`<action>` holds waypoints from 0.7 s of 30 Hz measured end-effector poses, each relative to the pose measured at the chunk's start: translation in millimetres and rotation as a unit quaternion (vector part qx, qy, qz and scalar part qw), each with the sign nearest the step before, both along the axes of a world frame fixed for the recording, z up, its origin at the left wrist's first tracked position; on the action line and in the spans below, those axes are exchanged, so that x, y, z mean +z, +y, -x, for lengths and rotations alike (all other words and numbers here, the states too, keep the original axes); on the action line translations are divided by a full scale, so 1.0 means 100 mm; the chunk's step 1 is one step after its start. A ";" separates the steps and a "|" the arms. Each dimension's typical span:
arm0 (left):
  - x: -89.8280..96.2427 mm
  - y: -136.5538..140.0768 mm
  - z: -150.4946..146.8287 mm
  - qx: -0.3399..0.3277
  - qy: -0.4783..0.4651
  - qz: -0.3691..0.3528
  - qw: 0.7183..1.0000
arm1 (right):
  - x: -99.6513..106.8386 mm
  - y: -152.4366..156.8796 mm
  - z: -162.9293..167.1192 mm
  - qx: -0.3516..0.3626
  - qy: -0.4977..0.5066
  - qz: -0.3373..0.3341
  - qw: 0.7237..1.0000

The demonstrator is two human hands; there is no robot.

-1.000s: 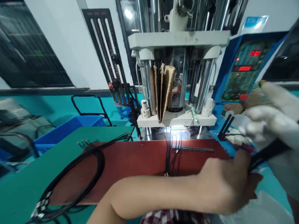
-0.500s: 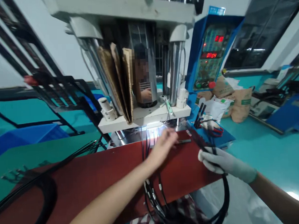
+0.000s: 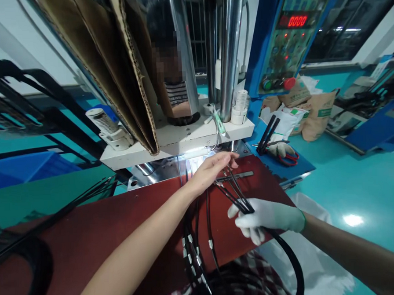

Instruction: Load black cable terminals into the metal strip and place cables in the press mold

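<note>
Left hand (image 3: 211, 171), bare, reaches forward over the red board (image 3: 122, 230) to just under the lit gap of the press (image 3: 177, 142). Its fingers (image 3: 228, 157) are pinched together on the upper ends of thin black cables (image 3: 234, 191). Thumb side is hidden; grip looks light.

Right hand (image 3: 267, 218), in a white glove, is lower and to the right, at the near right corner of the board. It is closed around the same cable bundle where the strands gather, just below the left hand. From the glove the bundle curves down and right as a thick black loop (image 3: 294, 265) and runs out of view at the bottom edge.

More cables hang over the near edge of the board, between the two arms; small white and metal ferrules (image 3: 210, 243) show on several of them. Another cable coil (image 3: 31, 262) lies on the left end of the board, well apart from both hands.

A flat metal strip (image 3: 241, 176) lies on the board just beyond the left fingertips. Folded cardboard (image 3: 113, 68) stands on the press plate. Control panel (image 3: 285, 33) to the right reads 0000 in red digits. Black sticks and red-handled pliers (image 3: 285, 158) lie on the blue shelf below the panel. Paper sacks (image 3: 314, 115) lie on the floor behind.
</note>
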State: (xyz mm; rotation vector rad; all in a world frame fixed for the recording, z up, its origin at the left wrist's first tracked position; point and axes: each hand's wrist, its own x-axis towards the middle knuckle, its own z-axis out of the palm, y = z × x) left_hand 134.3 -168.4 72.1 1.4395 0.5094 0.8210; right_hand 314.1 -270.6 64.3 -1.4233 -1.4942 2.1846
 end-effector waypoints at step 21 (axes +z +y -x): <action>-0.02 -0.34 0.09 -0.010 -0.066 -0.010 0.998 | -0.23 0.27 0.12 -0.263 0.131 0.077 0.953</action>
